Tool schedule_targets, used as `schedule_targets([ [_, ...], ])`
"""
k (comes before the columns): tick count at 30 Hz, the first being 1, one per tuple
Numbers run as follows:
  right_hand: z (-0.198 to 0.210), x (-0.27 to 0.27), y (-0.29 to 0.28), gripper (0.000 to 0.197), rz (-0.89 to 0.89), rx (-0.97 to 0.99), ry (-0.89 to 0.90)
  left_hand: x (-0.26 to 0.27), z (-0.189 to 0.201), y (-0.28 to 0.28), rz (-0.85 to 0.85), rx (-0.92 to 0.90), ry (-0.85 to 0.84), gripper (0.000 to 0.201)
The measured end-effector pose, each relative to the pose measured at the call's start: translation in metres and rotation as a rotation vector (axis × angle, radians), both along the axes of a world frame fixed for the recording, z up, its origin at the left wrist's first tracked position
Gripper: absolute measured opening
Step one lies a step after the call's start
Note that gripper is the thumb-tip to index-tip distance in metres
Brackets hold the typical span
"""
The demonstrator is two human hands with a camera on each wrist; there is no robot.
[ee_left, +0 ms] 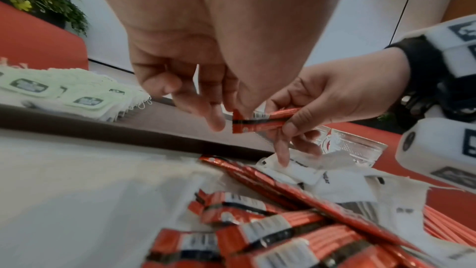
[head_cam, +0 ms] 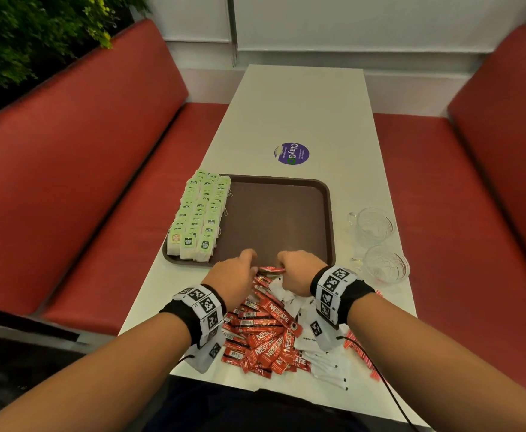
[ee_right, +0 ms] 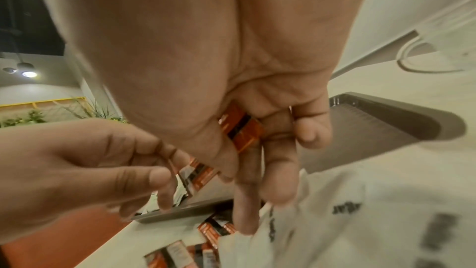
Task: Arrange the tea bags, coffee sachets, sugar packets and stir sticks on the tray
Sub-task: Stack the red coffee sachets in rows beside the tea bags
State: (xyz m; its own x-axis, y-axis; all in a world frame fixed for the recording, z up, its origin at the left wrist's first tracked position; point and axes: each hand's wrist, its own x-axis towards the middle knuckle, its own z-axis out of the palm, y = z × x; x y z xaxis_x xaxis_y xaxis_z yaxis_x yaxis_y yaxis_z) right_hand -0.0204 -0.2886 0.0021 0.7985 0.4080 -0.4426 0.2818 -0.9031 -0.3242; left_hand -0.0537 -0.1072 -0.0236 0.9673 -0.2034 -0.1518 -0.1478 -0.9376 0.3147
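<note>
Surface: a long, pale rectangular table (head_cam: 302, 120) is seen, with a round purple sticker (head_cam: 291, 153) lying beyond the tray.
Room: red padded benches (head_cam: 77, 169) are set along both sides; a white wall stands at the far end and green foliage (head_cam: 21, 32) at the upper left.
Tray: one dark brown rectangular plastic tray (head_cam: 274, 213) is placed mid-table, its right part bare.
Tea bags: pale green-tagged paper tea bags (head_cam: 197, 213) are laid in three overlapping rows on the tray's left side; the count cannot be told.
Sachets: a loose heap of red foil coffee sachets (head_cam: 265, 335) lies on the table near the tray's front edge, too many to count.
Sugar: white paper sugar packets (head_cam: 311, 325) are mixed in at the heap's right.
Sticks: thin red stir sticks (head_cam: 361, 353) are seen at the right table edge.
Cups: two clear glass cups (head_cam: 374, 226) stand right of the tray.
Held: one red sachet (ee_left: 260, 121) is held over the tray's front rim.
Left hand (head_cam: 233, 275): its fingertips are pinched on the sachet's end.
Right hand (head_cam: 299, 269): its fingers are curled round the other end.
</note>
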Motion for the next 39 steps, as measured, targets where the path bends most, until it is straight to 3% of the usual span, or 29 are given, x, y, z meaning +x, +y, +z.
schedule_targets([
  [2,-0.003,-0.002,-0.004,0.01,-0.048,0.051,0.012,-0.002,-0.001,-0.004,0.019,-0.019,0.067,0.038],
  [5,-0.006,-0.007,-0.01,0.003,-0.093,0.139,0.032,-0.004,-0.007,-0.008,-0.134,0.023,0.174,0.037],
  [11,-0.008,-0.015,-0.015,0.031,-0.11,0.186,0.001,-0.002,-0.018,-0.007,-0.259,0.103,0.14,0.043],
  [15,-0.008,-0.014,-0.014,0.042,-0.091,0.181,-0.005,0.0,-0.017,-0.009,-0.254,0.142,0.146,0.033],
  [19,-0.01,-0.011,-0.015,0.036,-0.126,0.17,0.008,0.005,-0.014,-0.009,-0.261,0.159,0.161,0.021],
  [23,-0.01,-0.009,-0.017,0.017,-0.139,0.2,-0.019,0.01,-0.004,-0.003,-0.294,0.181,0.153,0.013],
  [27,-0.005,-0.008,-0.017,0.021,-0.104,0.336,-0.019,0.016,0.009,0.011,-0.263,0.075,0.097,0.018],
  [30,-0.002,-0.006,-0.014,0.034,-0.056,0.376,-0.004,0.02,0.022,0.02,-0.237,-0.049,0.047,0.018],
  [34,0.003,0.001,-0.011,0.012,-0.085,0.42,-0.074,0.026,0.04,0.027,-0.15,-0.229,0.005,0.01],
  [39,0.016,0.013,-0.006,0.013,-0.13,0.546,-0.113,0.034,0.048,0.036,-0.072,-0.324,0.002,0.014],
])
